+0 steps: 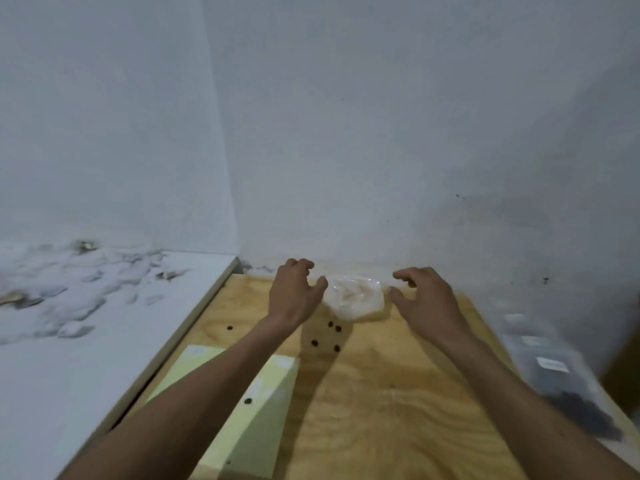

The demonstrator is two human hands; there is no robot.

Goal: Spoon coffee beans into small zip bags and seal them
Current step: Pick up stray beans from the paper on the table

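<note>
Plywood table (381,393), blurred clear bag (356,297) between loosely curled hands, contents unclear.

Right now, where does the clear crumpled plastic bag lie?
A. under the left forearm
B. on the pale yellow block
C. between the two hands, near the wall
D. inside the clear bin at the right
C: the clear crumpled plastic bag lies on the plywood table between the left hand and the right hand.

Left hand (294,297): back up, fingers loosely curled, thumb pointing right, gripping nothing.
Right hand (424,299): back up, fingers loosely curled, thumb pointing left, gripping nothing.
Forearms: bare, both stretched forward, hands apart.
</note>
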